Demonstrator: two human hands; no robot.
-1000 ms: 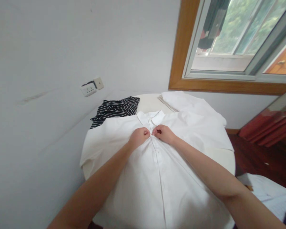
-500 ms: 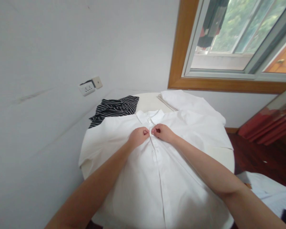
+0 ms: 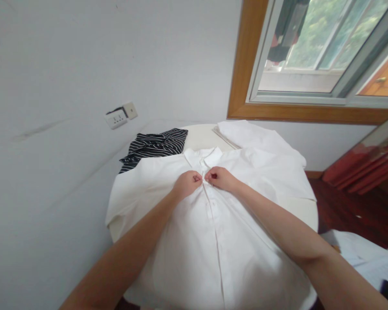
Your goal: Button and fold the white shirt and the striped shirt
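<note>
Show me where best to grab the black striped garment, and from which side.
Probably by the right edge of the black striped garment, coming from the right: that edge borders visible tabletop, leaving room to reach under. The wall stands close on its left, and the white shirt meets its near edge, so those sides look tighter. It lies rather flat, which should suit a pinch.

Matt white cloth shirt

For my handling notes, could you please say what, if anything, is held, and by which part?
The left hand and right hand pinch the white shirt at its front placket, below the collar.
</note>
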